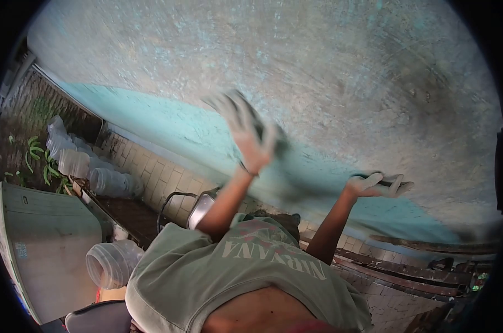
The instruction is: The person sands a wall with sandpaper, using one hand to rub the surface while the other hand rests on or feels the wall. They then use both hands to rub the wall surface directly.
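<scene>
A wall (340, 72) with patchy grey coating over turquoise paint fills the upper view. My left hand (248, 130) is raised in front of it, fingers spread and blurred by motion, holding nothing that shows. A pale grey smear covers its fingers and palm, and a dark band circles the wrist. Farther right and lower, my right hand (380, 185) reaches out at the wall's turquoise lower part. Its fingers stretch to the right, open, and are coated in the same pale grey.
Clear plastic jars (110, 182) crowd a dark bench (124, 213) on the left. Nearer stand another jar (114, 265) and a large whitish bin (49, 244). Behind my left forearm is a metal-and-black chair (201, 208). Worn wooden slats (395, 269) lie at lower right over the tiled floor (151, 169).
</scene>
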Motion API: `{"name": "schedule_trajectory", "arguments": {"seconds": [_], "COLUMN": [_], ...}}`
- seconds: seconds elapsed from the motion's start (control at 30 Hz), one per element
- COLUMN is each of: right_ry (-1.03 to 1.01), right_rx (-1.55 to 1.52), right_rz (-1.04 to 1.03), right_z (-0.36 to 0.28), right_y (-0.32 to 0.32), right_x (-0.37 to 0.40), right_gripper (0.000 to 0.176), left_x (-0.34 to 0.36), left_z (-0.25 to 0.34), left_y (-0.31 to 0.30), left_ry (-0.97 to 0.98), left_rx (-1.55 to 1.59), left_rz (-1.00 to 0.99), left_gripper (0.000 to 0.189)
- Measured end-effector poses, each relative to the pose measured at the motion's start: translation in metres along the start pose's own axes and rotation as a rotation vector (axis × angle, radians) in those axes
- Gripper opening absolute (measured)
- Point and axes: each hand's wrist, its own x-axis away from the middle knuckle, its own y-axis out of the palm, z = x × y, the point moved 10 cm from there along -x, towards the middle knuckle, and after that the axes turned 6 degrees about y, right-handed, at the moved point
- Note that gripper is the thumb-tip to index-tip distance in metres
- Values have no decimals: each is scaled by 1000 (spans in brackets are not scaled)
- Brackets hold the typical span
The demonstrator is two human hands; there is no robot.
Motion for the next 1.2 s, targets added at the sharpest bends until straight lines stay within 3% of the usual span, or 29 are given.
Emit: {"name": "schedule_trajectory", "arguments": {"seconds": [0.03, 0.13, 0.23, 0.33, 0.43, 0.5, 0.57, 0.7, 0.83, 0.9, 1.0, 1.03, 1.13, 1.2], "right_ry": [-38, -92, -92, -95, -90, -80, -48, -25, -50, -103, -67, -57, -33, -17], "right_rx": [15, 11, -29, -81, -97, -4, -10, -29, -70, -88, -31, -21, -4, 2], "right_rz": [5, 11, 5, 14, 20, 23, 32, 16, 34, 52, 37, 25, 13, 21], "right_z": [-10, -12, -15, -11, -10, -14, -14, -18, -17, -16, -19, -19, -19, -17], "right_y": [1, 3, 4, 5, 5, 3, 4, 1, 4, 4, 4, 1, 0, 3], "right_x": [-6, -10, -8, -8, -7, -6, -5, -1, -6, -6, -6, -4, -2, -5], "right_gripper": [57, 56, 55, 54, 53, 54, 53, 52, 52, 52, 52, 52, 52, 52], "left_x": [33, 17, -77, -91, -1, 44, 30, -67, -18, 30, 27, 2, -44, -21], "left_z": [18, -3, -20, -34, -14, 8, -6, -29, -33, -2, 20, 15, -41, -45], "left_y": [10, 5, -31, -37, -5, 9, 5, -32, -21, 0, 11, 7, -23, -19], "left_ry": [8, 66, 36, -9, 33, -12, 45, 53, 9, 4, 74, 186, -5, -76], "left_rx": [34, -33, 6, 17, -1, 33, 3, -46, -16, 40, 38, -17, -10, 4], "left_rz": [-176, -165, -43, 40, -16, -203, -135, -54, 0, -99, -224, -187, -27, 32], "left_gripper": [94, 92, 83, 82, 88, 89, 88, 84, 83, 86, 87, 87, 88, 89]}}
